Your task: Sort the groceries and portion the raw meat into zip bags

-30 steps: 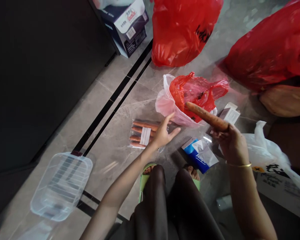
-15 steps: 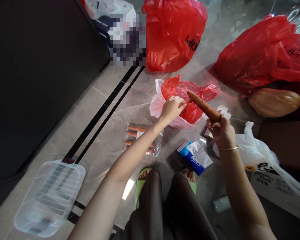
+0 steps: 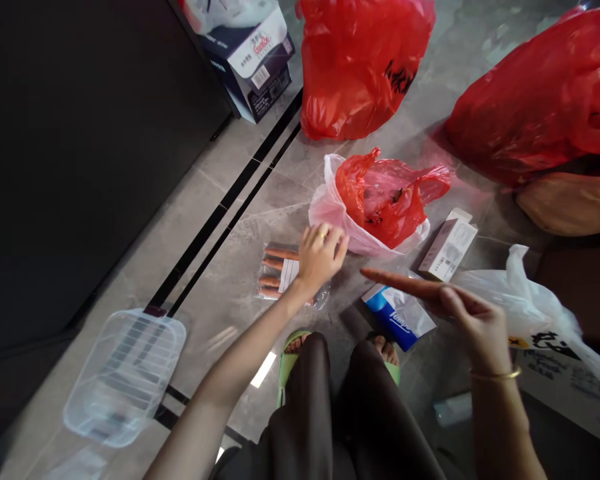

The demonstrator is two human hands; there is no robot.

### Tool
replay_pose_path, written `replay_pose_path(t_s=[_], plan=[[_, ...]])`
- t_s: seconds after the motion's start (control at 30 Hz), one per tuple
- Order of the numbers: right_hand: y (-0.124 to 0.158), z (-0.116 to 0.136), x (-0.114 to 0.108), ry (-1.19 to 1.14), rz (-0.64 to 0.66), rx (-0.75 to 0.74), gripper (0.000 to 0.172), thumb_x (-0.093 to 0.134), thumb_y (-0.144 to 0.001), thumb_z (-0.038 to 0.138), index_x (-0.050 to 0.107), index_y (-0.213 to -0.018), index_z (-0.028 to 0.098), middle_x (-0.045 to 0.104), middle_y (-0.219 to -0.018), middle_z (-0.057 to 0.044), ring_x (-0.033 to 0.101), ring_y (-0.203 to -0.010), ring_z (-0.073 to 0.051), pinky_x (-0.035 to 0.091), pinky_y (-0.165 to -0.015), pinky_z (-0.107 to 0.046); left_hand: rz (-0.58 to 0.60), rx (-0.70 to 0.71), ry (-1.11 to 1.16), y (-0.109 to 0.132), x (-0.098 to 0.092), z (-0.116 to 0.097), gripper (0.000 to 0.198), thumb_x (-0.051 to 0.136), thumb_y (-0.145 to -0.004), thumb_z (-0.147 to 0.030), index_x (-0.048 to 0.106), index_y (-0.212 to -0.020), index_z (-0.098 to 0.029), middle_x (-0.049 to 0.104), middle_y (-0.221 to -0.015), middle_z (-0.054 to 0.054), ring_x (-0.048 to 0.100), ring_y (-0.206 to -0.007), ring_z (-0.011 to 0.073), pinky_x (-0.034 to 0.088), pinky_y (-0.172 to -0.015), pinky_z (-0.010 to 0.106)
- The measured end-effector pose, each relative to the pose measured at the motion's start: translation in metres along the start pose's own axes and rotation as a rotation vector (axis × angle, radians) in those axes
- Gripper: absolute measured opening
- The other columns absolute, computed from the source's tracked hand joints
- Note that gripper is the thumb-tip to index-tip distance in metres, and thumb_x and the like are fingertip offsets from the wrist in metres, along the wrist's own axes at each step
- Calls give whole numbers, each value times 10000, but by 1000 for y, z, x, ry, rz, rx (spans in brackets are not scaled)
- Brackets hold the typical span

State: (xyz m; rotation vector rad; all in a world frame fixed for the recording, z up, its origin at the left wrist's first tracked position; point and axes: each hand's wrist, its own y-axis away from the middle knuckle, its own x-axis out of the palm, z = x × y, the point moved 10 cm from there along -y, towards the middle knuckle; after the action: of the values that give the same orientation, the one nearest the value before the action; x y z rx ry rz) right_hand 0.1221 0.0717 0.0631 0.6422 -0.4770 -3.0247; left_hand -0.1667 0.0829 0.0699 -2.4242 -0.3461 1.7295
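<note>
My right hand point(image 3: 480, 320) is closed around the thick end of a carrot point(image 3: 400, 283), whose thin tip points left. Over the right edge of a clear plastic pack of carrots point(image 3: 271, 272) hovers my left hand point(image 3: 323, 257), palm down, fingers bent and a little apart, with nothing visible in it. I cannot tell whether it touches the pack. Just beyond that hand, an open red plastic bag point(image 3: 400, 207) sits inside a pale pink bag point(image 3: 325, 207) on the floor. A blue and white Tempo tissue pack point(image 3: 400, 320) lies below the carrot.
A clear plastic bin point(image 3: 125, 377) stands at lower left. Large red bags point(image 3: 365, 67) stand ahead. Toward the right are a small white box point(image 3: 449, 247), a white plastic bag point(image 3: 525, 293) and a tan rounded item point(image 3: 575, 203). A dark printed box point(image 3: 260, 60) stands at the top.
My left hand has drawn back from the red bag toward the carrot pack, and its fingers have spread. My right hand has come nearer with the carrot. The view has shifted slightly.
</note>
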Motion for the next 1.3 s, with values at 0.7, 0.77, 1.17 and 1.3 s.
replay_pose_path(t_s=[0.7, 0.77, 1.17, 1.3], plan=[[4, -110, 227, -338, 714, 358, 493, 749, -615, 542, 707, -906, 147, 709, -764, -30, 635, -643, -139, 555, -670, -281, 526, -313, 37, 152, 71, 40, 237, 446, -854, -186, 674, -790, -175, 711, -770, 57, 656, -719, 165, 443, -670, 260], [12, -100, 254, -332, 812, 274, 504, 689, -660, 587, 707, -893, 140, 706, -773, -35, 637, -675, -148, 548, -683, -284, 494, -273, 50, 149, 67, 35, 240, 443, -853, -176, 665, -762, -178, 706, -754, 50, 649, -711, 160, 440, -674, 261], [-13, -108, 280, 60, 522, -39, 436, 738, -580, 541, 632, -781, 170, 664, -738, -52, 593, -670, -182, 506, -682, -329, 381, -104, 121, 146, 65, 34, 278, 416, -904, -266, 677, -851, -187, 699, -880, 77, 613, -955, 217, 433, -891, 364], [-15, -122, 256, -95, 519, 58, 431, 620, -657, 584, 616, -776, 170, 653, -720, -55, 583, -648, -172, 493, -604, -295, 226, -187, 97, 149, 67, 65, 467, 362, -931, -302, 445, -1357, -131, 440, -1439, 122, 332, -1371, 241, 268, -1128, 435]])
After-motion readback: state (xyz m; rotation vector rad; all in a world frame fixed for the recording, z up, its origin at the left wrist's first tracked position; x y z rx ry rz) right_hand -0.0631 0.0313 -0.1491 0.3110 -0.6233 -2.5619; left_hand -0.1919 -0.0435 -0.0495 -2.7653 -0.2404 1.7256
